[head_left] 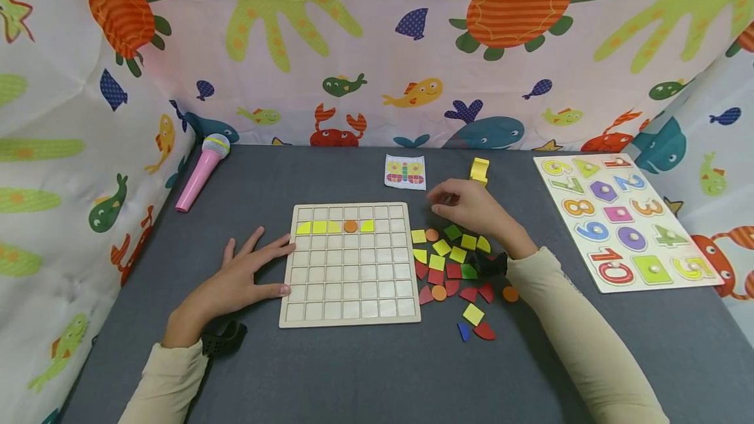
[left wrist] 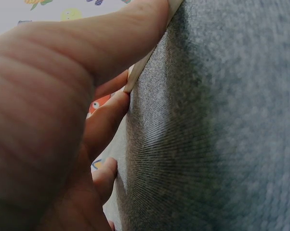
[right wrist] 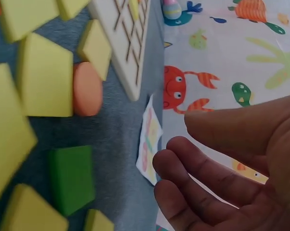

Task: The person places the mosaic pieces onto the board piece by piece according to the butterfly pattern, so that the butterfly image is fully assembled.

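A pale wooden grid board [head_left: 351, 273] lies on the grey cloth. In one upper row sit several yellow curved-edge pieces [head_left: 319, 227] and an orange disc [head_left: 351, 226]. My left hand [head_left: 235, 280] is spread, its thumb and fingertips touching the board's left edge. My right hand [head_left: 471, 208] hovers beyond the loose pieces, near a small picture card [head_left: 405, 172] of a butterfly-like pattern. Its fingers are loosely bent, and the right wrist view shows nothing between thumb and fingers. Loose yellow squares [head_left: 437, 262], red pieces [head_left: 436, 277] and a green piece [head_left: 453, 232] lie right of the board.
A pink toy microphone [head_left: 203, 172] lies at the back left. A yellow object [head_left: 480, 170] stands behind my right hand. On the far right is a number-and-shape puzzle board [head_left: 618, 221]. A blue piece [head_left: 464, 332] lies nearer me. Printed sea-animal fabric [head_left: 377, 38] surrounds the table.
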`<state>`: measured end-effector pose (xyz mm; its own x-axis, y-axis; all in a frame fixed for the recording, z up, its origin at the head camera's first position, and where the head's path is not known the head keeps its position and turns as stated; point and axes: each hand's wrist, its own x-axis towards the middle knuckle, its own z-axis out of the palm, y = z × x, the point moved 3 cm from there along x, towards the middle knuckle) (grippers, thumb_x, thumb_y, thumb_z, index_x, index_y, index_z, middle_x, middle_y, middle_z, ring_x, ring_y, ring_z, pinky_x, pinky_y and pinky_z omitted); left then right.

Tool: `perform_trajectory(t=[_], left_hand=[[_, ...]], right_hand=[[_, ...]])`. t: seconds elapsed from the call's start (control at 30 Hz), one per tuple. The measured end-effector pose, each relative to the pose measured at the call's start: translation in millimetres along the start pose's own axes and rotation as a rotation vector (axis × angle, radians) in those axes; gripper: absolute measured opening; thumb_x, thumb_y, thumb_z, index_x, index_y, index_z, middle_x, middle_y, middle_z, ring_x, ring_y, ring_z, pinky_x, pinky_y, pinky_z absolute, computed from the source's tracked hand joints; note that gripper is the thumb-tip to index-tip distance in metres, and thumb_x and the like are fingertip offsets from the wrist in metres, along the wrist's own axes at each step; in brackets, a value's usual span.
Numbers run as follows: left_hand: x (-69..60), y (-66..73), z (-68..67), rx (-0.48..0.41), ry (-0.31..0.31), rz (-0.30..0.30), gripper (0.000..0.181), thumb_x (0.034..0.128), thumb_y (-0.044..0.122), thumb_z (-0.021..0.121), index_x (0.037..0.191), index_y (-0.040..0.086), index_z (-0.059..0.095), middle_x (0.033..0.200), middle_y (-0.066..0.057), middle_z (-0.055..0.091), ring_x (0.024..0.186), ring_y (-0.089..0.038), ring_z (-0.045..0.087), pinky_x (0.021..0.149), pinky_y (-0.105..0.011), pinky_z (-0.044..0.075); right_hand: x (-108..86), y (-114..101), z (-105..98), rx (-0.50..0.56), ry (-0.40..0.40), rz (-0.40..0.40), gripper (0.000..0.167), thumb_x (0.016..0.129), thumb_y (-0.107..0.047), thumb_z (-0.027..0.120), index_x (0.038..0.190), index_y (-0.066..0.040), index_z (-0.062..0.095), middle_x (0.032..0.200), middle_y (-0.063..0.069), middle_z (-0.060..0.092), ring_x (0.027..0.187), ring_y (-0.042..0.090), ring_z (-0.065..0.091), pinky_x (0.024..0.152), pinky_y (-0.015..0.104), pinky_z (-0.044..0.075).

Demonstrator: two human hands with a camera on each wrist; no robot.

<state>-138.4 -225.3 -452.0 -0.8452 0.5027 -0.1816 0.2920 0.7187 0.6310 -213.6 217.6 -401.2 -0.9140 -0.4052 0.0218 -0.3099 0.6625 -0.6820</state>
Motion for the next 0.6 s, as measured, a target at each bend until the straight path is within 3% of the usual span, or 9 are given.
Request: perform_trajectory(t=[0.17, 0.3, 0.6], left_hand=[[0.2, 0.2, 0.1, 0.006, -0.004, -0.011, 0.087, 0.0925, 0.053, 0.082, 0.164, 0.018, 0.047, 0.175, -0.008, 0.030, 0.161, -0.050, -0.002, 0.115, -0.078, -0.016], [-0.1, 0.3, -0.1, 0.008, -0.003, -0.012, 0.087, 0.0923, 0.052, 0.082, 0.164, 0.018, 0.047, 0.175, -0.008, 0.030, 0.161, -0.050, -0.002, 0.115, -0.078, -0.016], [-0.1, -1.3, 0.1, 0.007, -0.003, -0.010, 0.088, 0.0922, 0.054, 0.082, 0.165, 0.019, 0.046, 0.175, -0.008, 0.030, 0.161, -0.050, -0.002, 0.115, -0.078, -0.016]], right_hand=[[-6.4, 3.0, 8.0, 0.021, -0.071, -0.021, 0.024, 0.100, -0.009, 0.076, 0.123, 0.000, 0.076, 0.116, 0.013, 0.074, 0.100, 0.026, 0.066, 0.089, 0.046, 0.057], [-8.0, 1.3, 17.4, 0.022, -0.121, -0.049, 0.025, 0.098, -0.008, 0.078, 0.122, 0.000, 0.077, 0.114, 0.012, 0.073, 0.099, 0.027, 0.064, 0.084, 0.042, 0.055], [-5.6, -5.6, 33.0, -0.105, -0.212, -0.079, 0.017, 0.097, -0.008, 0.080, 0.113, -0.005, 0.080, 0.113, 0.009, 0.067, 0.100, 0.028, 0.058, 0.087, 0.043, 0.053]])
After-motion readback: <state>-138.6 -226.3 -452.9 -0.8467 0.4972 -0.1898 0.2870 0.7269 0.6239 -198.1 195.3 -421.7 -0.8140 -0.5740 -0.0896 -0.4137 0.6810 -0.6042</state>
